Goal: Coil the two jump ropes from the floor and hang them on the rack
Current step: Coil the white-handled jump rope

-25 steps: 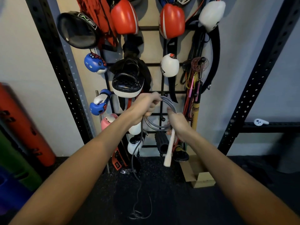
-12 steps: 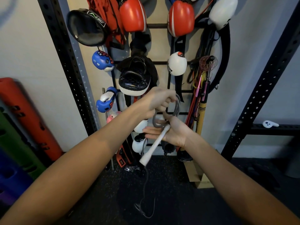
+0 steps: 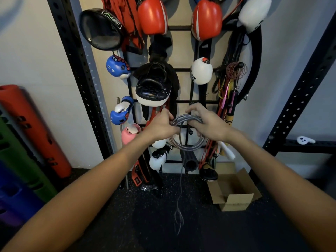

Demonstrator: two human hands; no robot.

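While the grey jump rope [image 3: 189,147] hangs coiled before the rack [image 3: 183,101], left hand [image 3: 161,125] grips one side, right hand [image 3: 209,124] clutches the other, white handle [image 3: 227,150] poking out beneath, tail dangling toward the floor [image 3: 145,215].

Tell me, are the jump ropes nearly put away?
Partly. Done: several grey loops are wound into a coil. In hand: the left hand and right hand both grip that coil, its white handle poking out below. Left: the loose tail hanging toward the floor, hanging the coil on the rack, and the second rope, which I cannot see.
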